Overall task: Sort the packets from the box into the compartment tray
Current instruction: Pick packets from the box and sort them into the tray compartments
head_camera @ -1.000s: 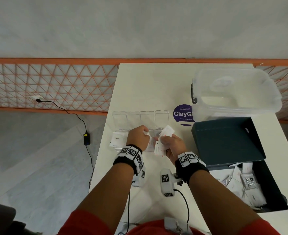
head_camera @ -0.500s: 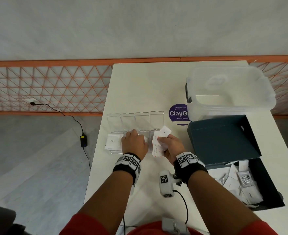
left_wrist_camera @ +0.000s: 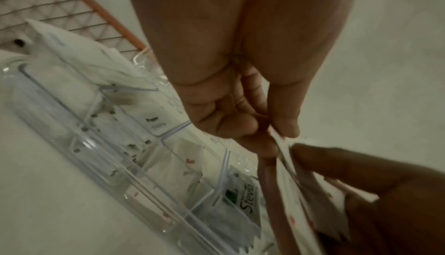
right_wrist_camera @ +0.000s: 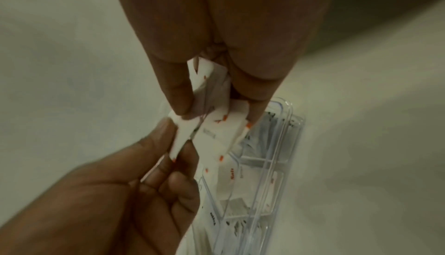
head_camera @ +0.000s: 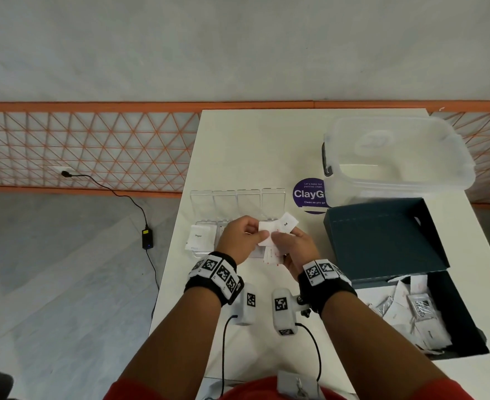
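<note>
My right hand (head_camera: pixel 279 239) (right_wrist_camera: pixel 216 106) grips a small stack of white packets (head_camera: pixel 287 223) (right_wrist_camera: pixel 224 124) with red print, just above the clear compartment tray (head_camera: pixel 206 223) (right_wrist_camera: pixel 286 129). My left hand (head_camera: pixel 262 233) (left_wrist_camera: pixel 272 135) pinches the edge of one packet (right_wrist_camera: pixel 179 141) (left_wrist_camera: pixel 284 143) in that stack between thumb and forefinger. The tray (left_wrist_camera: pixel 79 141) holds a sugar packet (head_camera: pixel 199 238) at its left end, and pepper (left_wrist_camera: pixel 154 122), salt (right_wrist_camera: pixel 231 173) and Stevia (left_wrist_camera: pixel 248 196) packets in other compartments. The dark box (head_camera: pixel 465 321) at the right holds several more packets (head_camera: pixel 419 310).
The tray's open clear lids (head_camera: pixel 238 202) lie flat behind it. The box's dark lid (head_camera: pixel 382 235) stands to the right of my hands, with a clear lidded tub (head_camera: pixel 396 157) and a purple sticker (head_camera: pixel 307 194) behind it. The table's left edge (head_camera: pixel 177 226) runs beside the tray.
My left hand has come out of the tray, moved right to the stack in my right hand, and now pinches a packet there. The right hand kept hold of its packets.
</note>
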Motion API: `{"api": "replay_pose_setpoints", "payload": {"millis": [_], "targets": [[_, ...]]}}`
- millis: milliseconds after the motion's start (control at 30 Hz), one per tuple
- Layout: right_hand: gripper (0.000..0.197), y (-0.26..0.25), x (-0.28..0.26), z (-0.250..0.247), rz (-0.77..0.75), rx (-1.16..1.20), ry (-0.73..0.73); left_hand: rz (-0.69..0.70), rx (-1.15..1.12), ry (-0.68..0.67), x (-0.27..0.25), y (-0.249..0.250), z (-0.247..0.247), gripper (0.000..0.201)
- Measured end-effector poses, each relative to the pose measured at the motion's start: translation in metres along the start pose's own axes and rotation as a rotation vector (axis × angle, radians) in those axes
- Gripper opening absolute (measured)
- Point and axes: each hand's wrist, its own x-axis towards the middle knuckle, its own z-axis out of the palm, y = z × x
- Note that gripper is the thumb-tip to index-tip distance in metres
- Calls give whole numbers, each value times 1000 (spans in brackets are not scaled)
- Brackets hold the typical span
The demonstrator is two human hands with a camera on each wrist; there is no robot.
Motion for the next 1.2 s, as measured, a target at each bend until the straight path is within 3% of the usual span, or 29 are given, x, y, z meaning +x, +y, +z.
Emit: {"api": "replay_pose_setpoints", "payload": {"millis": [200, 367, 533, 733, 867, 1067, 1200], "targets": [[24, 0, 2, -7, 25, 97, 18, -43, -140, 1, -2, -4, -14, 20], [25, 3, 2, -6, 36, 102, 28, 40, 14, 108, 3, -4, -23, 26], [23, 3, 3, -10, 43, 97, 35, 78, 115, 113, 9, -4, -30, 11], [25, 4, 3, -13, 54, 83, 43, 107, 393, 9, 20, -1, -33, 30], [25, 4, 4, -15, 55, 53, 56, 76, 582, -25, 25, 0, -25, 25], [23, 3, 5, -16, 56, 29, 50, 166, 1008, -165, 30, -3, -13, 28], [23, 3, 6, -15, 51, 8, 44, 244, 1287, -159, 29, -8, -4, 25]]}}
